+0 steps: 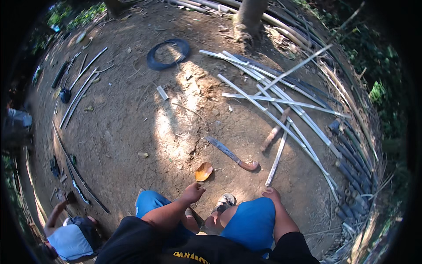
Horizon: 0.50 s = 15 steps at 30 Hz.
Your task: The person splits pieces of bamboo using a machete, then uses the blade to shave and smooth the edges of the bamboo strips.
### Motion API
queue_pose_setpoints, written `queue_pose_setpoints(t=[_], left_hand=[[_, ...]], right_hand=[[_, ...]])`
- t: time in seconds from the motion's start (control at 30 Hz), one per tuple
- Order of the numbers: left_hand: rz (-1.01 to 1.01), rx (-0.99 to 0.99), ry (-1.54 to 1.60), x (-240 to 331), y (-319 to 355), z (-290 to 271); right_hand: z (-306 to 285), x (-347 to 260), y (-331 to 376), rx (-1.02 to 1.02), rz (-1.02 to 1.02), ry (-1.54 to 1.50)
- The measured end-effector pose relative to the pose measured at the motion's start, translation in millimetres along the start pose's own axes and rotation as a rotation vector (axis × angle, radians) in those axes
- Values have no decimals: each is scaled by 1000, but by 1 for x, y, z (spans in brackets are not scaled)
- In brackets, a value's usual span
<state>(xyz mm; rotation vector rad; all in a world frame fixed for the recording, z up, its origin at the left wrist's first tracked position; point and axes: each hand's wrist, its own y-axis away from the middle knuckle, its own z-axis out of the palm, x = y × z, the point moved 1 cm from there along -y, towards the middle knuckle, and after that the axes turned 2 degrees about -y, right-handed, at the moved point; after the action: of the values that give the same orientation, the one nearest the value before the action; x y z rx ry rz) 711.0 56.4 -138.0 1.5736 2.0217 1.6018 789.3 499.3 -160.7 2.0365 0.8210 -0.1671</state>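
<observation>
Left grip (192, 192) hangs loose over my knee, fingers curled, holding nothing; right grip (271, 192) rests on my other knee, empty too as far as I can tell. Machete (231, 154) lies on the dirt ground (127, 127) at 12 o'clock of my hands, untouched. Split bamboo strips (281, 105) at 1 o'clock, dry leaf (203, 171) just beside left grip.

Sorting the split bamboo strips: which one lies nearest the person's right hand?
The short pale strip running down from the wooden stick; its lower end stops just above the right hand. The other strips lie farther up and right.
</observation>
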Motion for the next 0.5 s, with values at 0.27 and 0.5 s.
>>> queue_pose_setpoints(t=[0.27, 0.5], left_hand=[[218, -562, -526, 127, 133, -76], [229, -415, -625, 246, 91, -98]], right_hand=[[5, 78, 242, -138, 412, -70], [7, 35, 250, -33, 279, -139]])
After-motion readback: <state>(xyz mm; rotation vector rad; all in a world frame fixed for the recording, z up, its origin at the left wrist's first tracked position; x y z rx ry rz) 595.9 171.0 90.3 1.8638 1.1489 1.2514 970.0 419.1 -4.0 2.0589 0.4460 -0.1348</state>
